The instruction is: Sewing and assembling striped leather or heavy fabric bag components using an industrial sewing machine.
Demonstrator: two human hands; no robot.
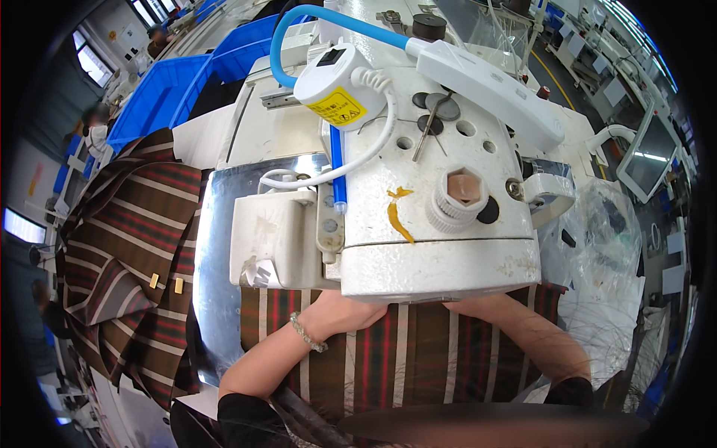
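A white sewing machine [441,272] stands in front of me, its head covering the middle of the work. Brown fabric [426,358] with red, black and pale stripes lies beneath it and spreads toward me. My left hand [347,312], with a beaded bracelet at the wrist, rests on this fabric at the head's near edge. My right hand [482,306] reaches under the same edge, farther right, over the cloth. The machine hides the fingertips of both hands, so their grip does not show. Needle and presser foot are also out of sight.
More striped fabric [142,216] is heaped at the left, with two small gold-coloured pieces on it. Blue bins [157,101] stand behind. A white lamp [485,89] on a blue gooseneck hangs over the machine. Clear plastic [597,239] lies at the right.
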